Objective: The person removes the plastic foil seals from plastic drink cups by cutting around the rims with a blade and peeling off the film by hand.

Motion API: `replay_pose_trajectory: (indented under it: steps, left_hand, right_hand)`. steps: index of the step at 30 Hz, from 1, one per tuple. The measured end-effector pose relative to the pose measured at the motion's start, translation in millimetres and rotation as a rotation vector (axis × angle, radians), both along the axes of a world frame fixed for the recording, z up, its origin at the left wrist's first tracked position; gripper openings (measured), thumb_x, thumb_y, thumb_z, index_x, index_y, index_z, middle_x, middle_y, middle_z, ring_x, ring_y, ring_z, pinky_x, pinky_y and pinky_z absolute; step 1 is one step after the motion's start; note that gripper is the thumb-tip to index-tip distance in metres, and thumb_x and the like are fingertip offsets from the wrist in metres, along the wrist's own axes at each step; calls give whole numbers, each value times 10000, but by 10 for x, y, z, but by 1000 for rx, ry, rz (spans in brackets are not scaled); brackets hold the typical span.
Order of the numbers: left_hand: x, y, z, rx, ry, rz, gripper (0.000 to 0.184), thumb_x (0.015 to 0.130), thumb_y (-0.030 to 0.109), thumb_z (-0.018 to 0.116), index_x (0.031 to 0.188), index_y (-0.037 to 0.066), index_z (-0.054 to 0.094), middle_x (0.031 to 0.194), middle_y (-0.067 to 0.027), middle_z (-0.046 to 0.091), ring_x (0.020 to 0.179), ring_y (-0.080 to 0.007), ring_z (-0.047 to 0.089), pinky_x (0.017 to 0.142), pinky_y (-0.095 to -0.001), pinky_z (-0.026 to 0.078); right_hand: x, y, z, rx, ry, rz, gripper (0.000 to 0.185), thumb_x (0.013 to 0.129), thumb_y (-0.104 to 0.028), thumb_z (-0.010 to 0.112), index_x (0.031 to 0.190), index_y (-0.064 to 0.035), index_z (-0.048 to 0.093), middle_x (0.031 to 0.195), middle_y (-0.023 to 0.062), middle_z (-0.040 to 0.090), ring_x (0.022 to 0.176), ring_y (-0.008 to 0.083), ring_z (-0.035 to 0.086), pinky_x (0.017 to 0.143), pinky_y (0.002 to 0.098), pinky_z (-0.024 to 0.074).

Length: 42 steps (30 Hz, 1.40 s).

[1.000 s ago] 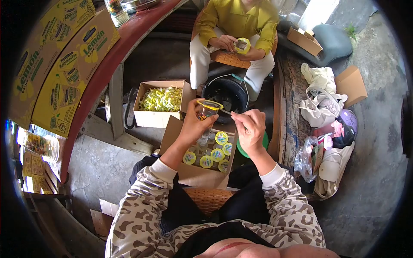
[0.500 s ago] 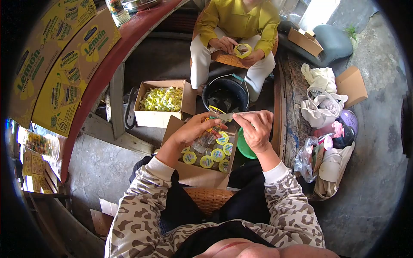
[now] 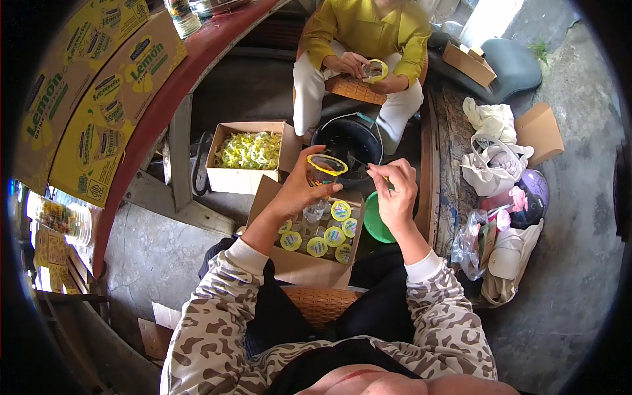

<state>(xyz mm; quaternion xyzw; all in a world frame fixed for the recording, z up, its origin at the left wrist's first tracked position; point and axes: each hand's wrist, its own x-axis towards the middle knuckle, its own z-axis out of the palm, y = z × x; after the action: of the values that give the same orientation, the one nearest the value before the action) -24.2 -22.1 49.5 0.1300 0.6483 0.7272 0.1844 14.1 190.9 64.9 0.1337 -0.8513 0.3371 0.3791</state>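
My left hand (image 3: 304,187) is wrapped round a clear plastic drink cup (image 3: 317,207) with a yellow rim and coloured print. The cup's mouth faces up and away, and its top looks uncovered. To the right, my right hand (image 3: 396,187) is closed in a pinch on a thin blade-like tool (image 3: 357,161), which points left toward the cup's rim, apart from it. Beneath both hands stands an open cardboard box (image 3: 303,268) holding several cups with yellow printed lids (image 3: 316,247).
Opposite sits a person in a yellow top (image 3: 372,29), holding another yellow-rimmed cup (image 3: 375,71). Between us are a dark bucket (image 3: 318,135), a box of yellow lid scraps (image 3: 249,150) and a green basin (image 3: 376,220). Lemon drink cartons (image 3: 125,112) stand left; bags (image 3: 494,168) lie right.
My right hand has drawn the blade-like tool away from the cup's rim. The cup has turned more upright in my left hand. The other person's cup has tilted.
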Motion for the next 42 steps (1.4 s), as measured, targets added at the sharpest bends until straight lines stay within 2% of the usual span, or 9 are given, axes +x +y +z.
replay_pose_trajectory:
  steps: [2,3,8,12,15,18,23,36,42]
  left_hand:
    - [-104,0,-147,-154,28,36,922,792,192,830,1505,129,249,1206,-81,613,865,-139,630,600,-245,482]
    - [-155,-5,-119,-203,-38,13,933,804,264,839,1501,89,246,1222,-155,608,984,-180,629,778,-299,536]
    - [-625,104,-553,-305,-135,71,927,811,390,821,1476,47,274,1179,-144,622,937,-171,649,761,-297,532]
    - [-1013,113,-936,-292,-308,-49,673,886,475,708,1318,24,457,1048,-120,661,826,-172,665,651,-330,549]
    - [-1280,221,-1160,-70,-551,-136,410,951,338,595,1198,16,531,1000,-142,666,791,-198,662,732,-354,594]
    - [-1515,361,-1369,115,-715,-202,390,955,316,571,1184,3,538,1002,-163,665,823,-237,672,759,-340,594]
    - [-1693,668,-1688,90,-668,-184,370,984,230,571,1247,-27,539,1122,-163,665,981,-278,674,879,-383,606]
    - [-1628,766,-1534,155,-611,-115,379,1015,281,541,1252,-15,550,1162,-161,652,1040,-281,669,888,-406,598]
    - [-1418,854,-1431,60,-516,-11,514,1014,376,555,1414,90,405,1147,-144,635,971,-262,682,814,-399,605]
  right_hand:
    - [-11,19,31,-39,-7,-9,150,791,-19,767,888,-119,713,790,24,596,754,227,551,722,351,392]
    - [-9,30,62,-44,-18,-18,146,787,-19,769,880,-116,712,792,23,604,752,224,556,723,351,393]
    - [-40,127,125,-67,-11,-62,133,784,-31,772,858,-117,702,784,14,604,751,210,571,720,352,393]
    - [-38,245,157,-62,-32,-80,120,792,-40,762,856,-123,704,778,9,604,751,212,579,719,355,393]
    - [-53,332,160,-79,-42,-89,127,782,-48,763,859,-131,706,776,7,598,756,209,582,712,356,387]
    - [-92,410,101,-90,-46,-101,131,780,-47,762,863,-130,705,780,7,590,758,207,583,710,354,384]
    - [-88,483,90,-92,-102,-123,134,784,-46,763,870,-131,706,794,12,591,760,226,586,718,365,398]
    - [-120,477,24,-42,-149,-133,114,791,-73,767,869,-134,711,803,18,579,756,244,570,724,371,410]
    - [-124,431,11,-50,-182,-129,116,788,-78,769,872,-135,713,815,25,582,775,251,570,737,382,422]
